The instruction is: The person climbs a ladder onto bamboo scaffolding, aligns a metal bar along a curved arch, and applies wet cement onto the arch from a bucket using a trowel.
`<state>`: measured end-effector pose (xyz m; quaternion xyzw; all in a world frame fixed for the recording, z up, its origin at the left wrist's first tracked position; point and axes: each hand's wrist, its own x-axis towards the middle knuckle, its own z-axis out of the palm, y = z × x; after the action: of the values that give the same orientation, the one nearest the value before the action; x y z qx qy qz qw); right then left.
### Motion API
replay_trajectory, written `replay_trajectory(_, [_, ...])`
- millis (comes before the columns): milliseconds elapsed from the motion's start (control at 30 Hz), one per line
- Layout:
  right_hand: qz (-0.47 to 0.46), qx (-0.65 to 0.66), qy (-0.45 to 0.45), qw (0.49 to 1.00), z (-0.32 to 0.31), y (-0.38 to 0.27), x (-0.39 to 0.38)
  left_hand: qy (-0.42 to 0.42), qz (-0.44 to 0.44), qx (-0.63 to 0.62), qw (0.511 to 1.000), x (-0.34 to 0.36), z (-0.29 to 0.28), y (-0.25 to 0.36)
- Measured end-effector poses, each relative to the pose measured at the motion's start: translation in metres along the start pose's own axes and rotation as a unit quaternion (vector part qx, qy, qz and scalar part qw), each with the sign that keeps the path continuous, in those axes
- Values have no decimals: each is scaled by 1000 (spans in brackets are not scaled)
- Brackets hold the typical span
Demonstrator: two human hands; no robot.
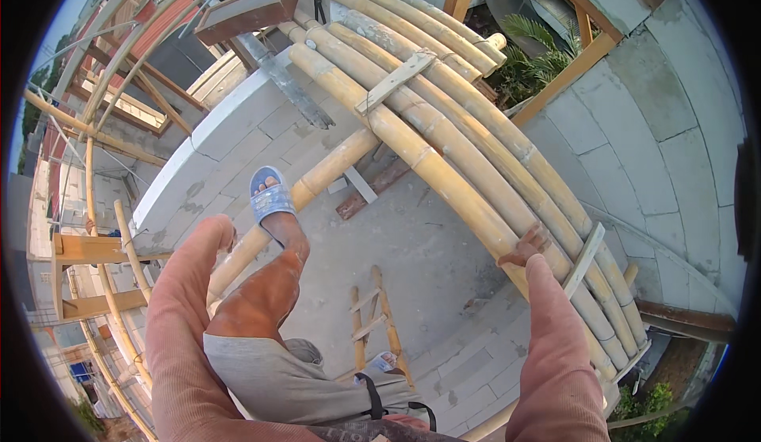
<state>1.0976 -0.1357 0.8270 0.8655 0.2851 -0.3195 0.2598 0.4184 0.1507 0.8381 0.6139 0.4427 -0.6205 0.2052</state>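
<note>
Leaning on the poles (416,150), the right hand (527,248) looks clamped on the near one, with the thumb on one side and the fingers spread over the top. It seems to hold there so the body does not tip. The poles are long, round and yellow, and they run side by side from the top of the view down to the lower right. Two thin slats, a far slat (396,83) and a near slat (584,260), lie across them, maybe to keep them in a row.

The left hand (230,238) is mostly hidden at the end of its pink sleeve (190,283), near the cross pole (337,164). I cannot tell if its fingers are apart or together, or if it holds anything. One foot, in a blue slipper (272,202), stands on the cross pole, likely to take some weight. The other foot is low down by a ladder (393,339); I cannot tell if it stands on a rung.

Far below is a grey floor (444,228), hard and dusty, with bits of wood lying on it. The poles look smooth, with bumpy rings and pale smears. Grey block walls (614,133) stand around the room. A bare wood frame (567,77) shows green leaves (547,38) outside, and thin poles stand past the wall on the left.
</note>
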Motion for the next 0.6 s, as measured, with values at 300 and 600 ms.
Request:
replay_trajectory(300, [51,136,6,989,-1,-59,-33,428,152,-261,852,5,-426,76])
replay_trajectory(600, [94,118,49,987,-27,-64,-34,354,83,-150,919,29,-458,132])
